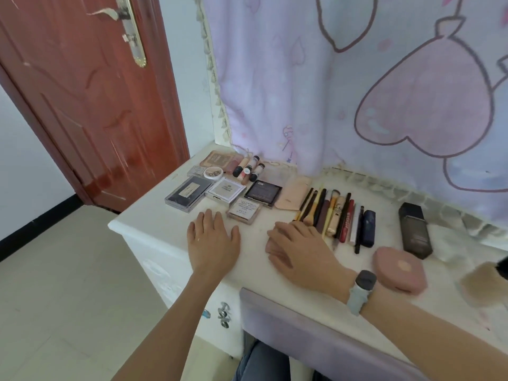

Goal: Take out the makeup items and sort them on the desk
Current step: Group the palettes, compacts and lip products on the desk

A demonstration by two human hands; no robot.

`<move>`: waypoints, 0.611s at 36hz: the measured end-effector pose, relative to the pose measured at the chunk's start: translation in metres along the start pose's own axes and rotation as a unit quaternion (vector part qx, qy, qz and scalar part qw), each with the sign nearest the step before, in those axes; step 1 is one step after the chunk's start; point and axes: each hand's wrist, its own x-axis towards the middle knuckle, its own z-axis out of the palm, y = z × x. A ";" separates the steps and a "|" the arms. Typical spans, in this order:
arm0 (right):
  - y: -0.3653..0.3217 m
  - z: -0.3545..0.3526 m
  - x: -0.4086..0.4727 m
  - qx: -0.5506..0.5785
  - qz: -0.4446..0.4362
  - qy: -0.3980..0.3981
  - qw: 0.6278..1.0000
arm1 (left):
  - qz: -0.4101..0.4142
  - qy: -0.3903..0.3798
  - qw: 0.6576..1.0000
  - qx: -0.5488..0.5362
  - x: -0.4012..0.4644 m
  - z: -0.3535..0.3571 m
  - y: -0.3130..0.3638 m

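A person's left hand (pixel 213 242) and right hand (pixel 298 250) lie flat, palms down, on the white desk (pixel 154 215), fingers straight and loosely spread, holding nothing. The two hands rest apart, with a strip of bare desktop between them.

Taking the left hand as the landmark: a small square compact (pixel 244 210) sits just beyond its fingertips, not touching. Farther beyond lie a clear-cased dark palette (pixel 189 193), a white square palette (pixel 226 190) and a black square palette (pixel 263 191), with a row of small tubes (pixel 248 167) behind them near the curtain (pixel 357 86). To the right of the left hand, past the right hand, a row of brushes and pencils (pixel 335 215) lies side by side; the right hand's fingertips are just beside the row's near end, and contact cannot be told. Farther right are a dark rectangular bottle (pixel 415 231) and a pink round pouch (pixel 398 270). The right wrist carries a grey-strapped watch (pixel 361 291).
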 end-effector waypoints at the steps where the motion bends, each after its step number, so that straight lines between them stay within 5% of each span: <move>1: -0.001 0.002 -0.006 0.003 -0.002 0.016 1.000 | 0.000 0.004 1.000 -0.006 -0.003 0.000 -0.001; 9: -0.008 -0.009 -0.021 0.035 -0.018 -0.001 0.999 | 0.015 0.015 1.000 -0.023 -0.024 0.001 -0.004; 13: -0.004 -0.015 -0.025 0.152 0.031 -0.049 0.987 | 0.017 -0.003 0.999 -0.028 -0.026 -0.001 -0.005; 18: -0.003 -0.018 -0.033 0.457 0.103 0.061 0.881 | 0.001 -0.033 0.996 -0.079 -0.034 -0.010 -0.002; 22: -0.003 -0.018 -0.036 0.544 0.139 0.148 0.814 | -0.028 -0.055 0.958 -0.279 -0.043 -0.031 0.012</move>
